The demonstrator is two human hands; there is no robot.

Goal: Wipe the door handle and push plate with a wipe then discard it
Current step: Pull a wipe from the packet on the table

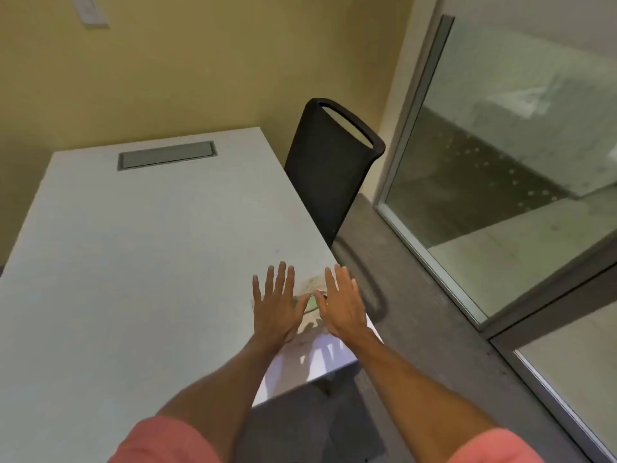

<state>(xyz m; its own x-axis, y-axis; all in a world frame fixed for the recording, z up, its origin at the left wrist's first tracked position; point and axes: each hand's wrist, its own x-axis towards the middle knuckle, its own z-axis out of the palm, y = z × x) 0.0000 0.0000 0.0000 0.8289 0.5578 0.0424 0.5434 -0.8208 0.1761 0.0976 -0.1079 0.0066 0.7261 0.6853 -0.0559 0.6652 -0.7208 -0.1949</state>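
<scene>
Head view: left hand (277, 307) and right hand (340, 304) both flat, fingers spread, palms down over the near right corner of the pale grey rectangular table (133, 262), holding nothing. Between the hands lies a small greenish-white packet (312, 297), possibly the wipe, blurred. Black fabric chair (329, 162) stands beside the table's right edge. Glass panel with metal frame (500, 162) on the right.

Two hands (310, 304), one table (133, 262), one chair (329, 168), one wall switch (89, 11).
</scene>
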